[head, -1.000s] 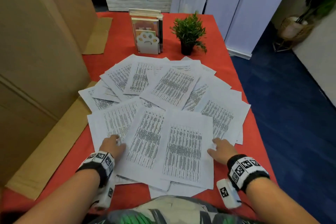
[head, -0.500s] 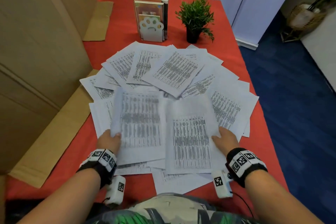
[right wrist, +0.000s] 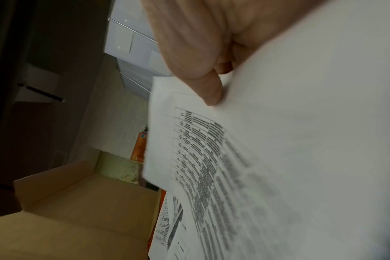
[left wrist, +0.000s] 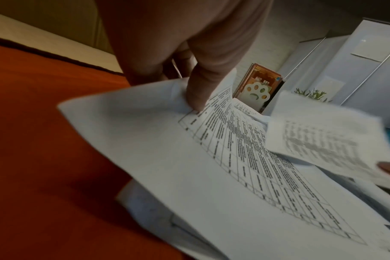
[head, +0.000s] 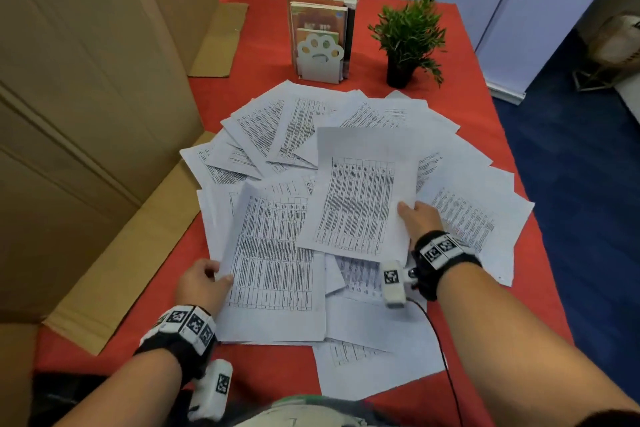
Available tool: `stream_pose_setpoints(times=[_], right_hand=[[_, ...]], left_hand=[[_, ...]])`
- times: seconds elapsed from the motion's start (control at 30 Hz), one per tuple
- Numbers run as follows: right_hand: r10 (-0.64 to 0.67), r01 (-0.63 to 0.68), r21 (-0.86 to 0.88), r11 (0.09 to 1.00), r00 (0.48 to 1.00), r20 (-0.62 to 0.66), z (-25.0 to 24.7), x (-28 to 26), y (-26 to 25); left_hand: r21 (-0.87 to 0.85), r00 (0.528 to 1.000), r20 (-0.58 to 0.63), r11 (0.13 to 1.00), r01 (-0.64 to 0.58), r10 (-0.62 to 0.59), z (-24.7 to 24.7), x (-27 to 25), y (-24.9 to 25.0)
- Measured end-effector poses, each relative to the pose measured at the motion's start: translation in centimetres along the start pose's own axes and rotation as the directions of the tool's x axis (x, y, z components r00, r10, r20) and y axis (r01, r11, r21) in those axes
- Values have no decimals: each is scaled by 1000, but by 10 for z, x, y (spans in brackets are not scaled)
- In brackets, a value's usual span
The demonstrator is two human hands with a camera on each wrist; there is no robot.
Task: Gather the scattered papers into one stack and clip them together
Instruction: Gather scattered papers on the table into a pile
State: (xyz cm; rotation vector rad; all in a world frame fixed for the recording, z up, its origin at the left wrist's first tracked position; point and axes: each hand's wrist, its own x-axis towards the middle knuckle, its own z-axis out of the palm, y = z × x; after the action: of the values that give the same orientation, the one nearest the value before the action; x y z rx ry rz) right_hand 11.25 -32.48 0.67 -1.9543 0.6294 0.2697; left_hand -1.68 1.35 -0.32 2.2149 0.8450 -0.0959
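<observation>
Papers (head: 349, 135) are lying fanned and overlapping across the red table (head: 263, 55), most of them not yet collected. Your left hand (head: 201, 284) is pinching the left edge of one printed sheet (head: 273, 253), thumb on top, fingers curled beneath; the left wrist view is showing that thumb (left wrist: 200, 88) pressing at the table's header row. Your right hand (head: 417, 218) is gripping a second sheet (head: 360, 191) by its right edge, thumb (right wrist: 208, 88) over the margin, the sheet raised and tilted above the pile.

You are working the gathering step. Judging from this, you are best bringing the right sheet over the left one and squaring the two edges before reaching for more. You are holding each by one edge only, so both are drooping; keeping them low over the pile should stop corners catching and folding. Loose sheets under your forearms are likely to slide, so you are better lifting than dragging. No clip is showing in any view. The book stand (head: 320, 55) and potted plant (head: 405, 42) are standing beyond the spread, well clear.
</observation>
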Motion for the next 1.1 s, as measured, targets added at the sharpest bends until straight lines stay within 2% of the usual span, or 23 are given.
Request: stream_pose_setpoints(times=[0.17,0.27,0.4,0.53,0.63,0.7,0.77,0.83,0.93,1.1], right_hand=[[12,-10,-102,995,1000,13,28,31,-25],[25,-24,-123,992,1000,7,42,44,-35],[33,-36,-158,987,999,-22,55,59,-45],[22,-32,-111,993,996,-86,58,65,-50],[-72,65,-75,995,992,-104,49,57,-46],[-90,99,79,992,989,-114,37,42,-35],[-30,48,226,973,996,-83,22,28,-18],[-40,47,116,992,997,-63,5,10,-2],[-105,88,-160,983,990,-97,-20,-18,18],[-47,30,-241,970,997,-66,-43,-50,55]], left_hand=[[-164,993,102,984,74,-58,1,-3,-5],[-221,988,124,968,122,-96,1,-2,-6],[-189,988,131,976,109,-85,5,10,-18],[-139,999,15,989,45,-43,2,16,-25],[-175,990,-128,984,32,-55,-9,18,-20],[-214,971,-218,976,50,-98,-21,23,-15],[-201,949,-287,977,77,-134,-31,33,-18],[-226,937,-304,968,106,-174,-34,44,-23],[-243,935,-302,963,113,-186,-32,48,-19],[-224,972,-207,973,61,-109,-14,41,7]])
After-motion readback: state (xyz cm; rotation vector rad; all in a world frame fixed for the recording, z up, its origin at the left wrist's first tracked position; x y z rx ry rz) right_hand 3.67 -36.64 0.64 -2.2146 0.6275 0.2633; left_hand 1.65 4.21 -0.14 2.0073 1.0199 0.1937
